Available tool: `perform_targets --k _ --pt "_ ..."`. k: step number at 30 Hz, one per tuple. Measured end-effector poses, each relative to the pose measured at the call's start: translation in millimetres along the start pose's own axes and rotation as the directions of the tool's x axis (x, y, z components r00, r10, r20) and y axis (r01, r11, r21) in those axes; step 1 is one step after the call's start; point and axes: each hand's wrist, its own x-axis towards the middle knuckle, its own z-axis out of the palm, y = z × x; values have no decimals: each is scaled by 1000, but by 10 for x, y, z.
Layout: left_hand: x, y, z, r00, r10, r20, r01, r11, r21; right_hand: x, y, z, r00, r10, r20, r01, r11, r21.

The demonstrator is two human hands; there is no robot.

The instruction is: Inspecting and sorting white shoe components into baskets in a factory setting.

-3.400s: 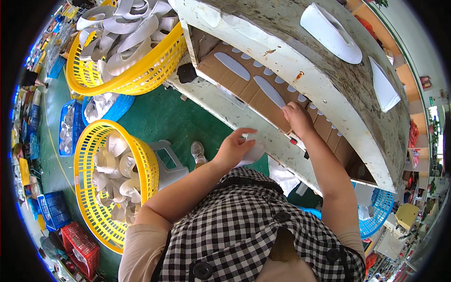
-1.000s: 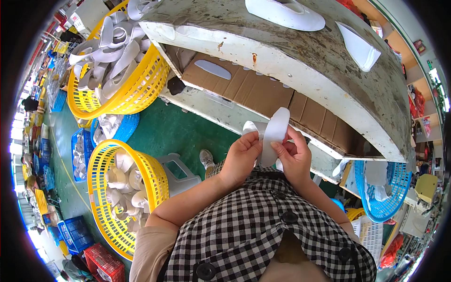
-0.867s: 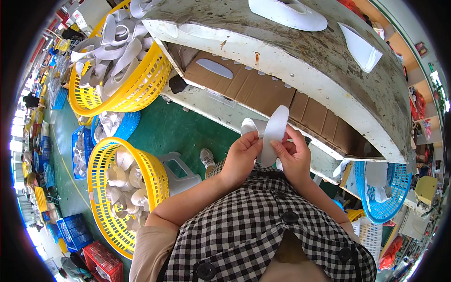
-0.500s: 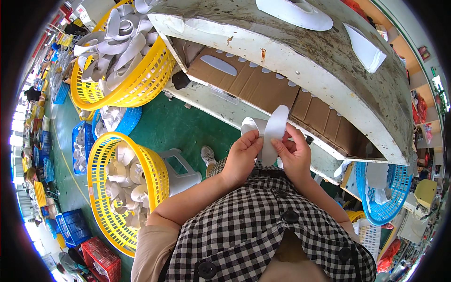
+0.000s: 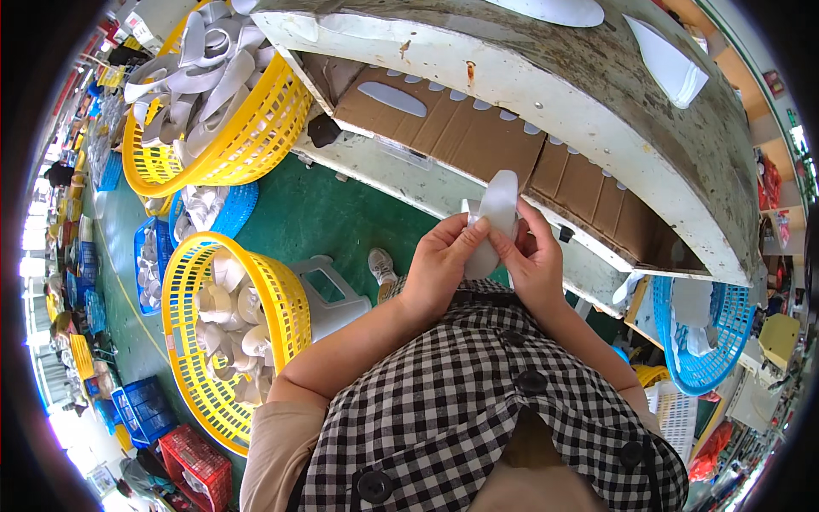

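Both of my hands are raised close together in front of my checkered apron. A thin white piece shaped like a shoe insole (image 5: 499,198) stands upright between them. My left hand (image 5: 438,266) pinches its lower left part, thumb on the face toward me. My right hand (image 5: 536,263) grips its right side, with the thumb near the left thumb and fingers curled behind. Behind the insole, a second white piece (image 5: 467,207) shows only as a narrow edge by my left fingers. My hands hide most of that piece.
A stained worktable (image 5: 546,77) bears white pieces (image 5: 670,61); its shelf holds brown cardboard (image 5: 478,128). Yellow baskets (image 5: 281,299) with white curved shoe parts (image 5: 232,320) stand left, beside a grey stool (image 5: 328,311). A blue basket (image 5: 704,363) is at right.
My left thumb has moved right onto the face of the insole. The white piece behind it, wider to see before, is now mostly covered. The view has shifted slightly.
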Motion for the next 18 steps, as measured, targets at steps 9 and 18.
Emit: perform_targets --k 9,18 --pt "43 112 -265 888 -137 439 33 971 235 28 -55 -112 984 123 128 -171 854 491" --pt "-224 165 -148 964 -234 126 151 873 463 -40 -139 -390 943 175 284 -248 937 246"
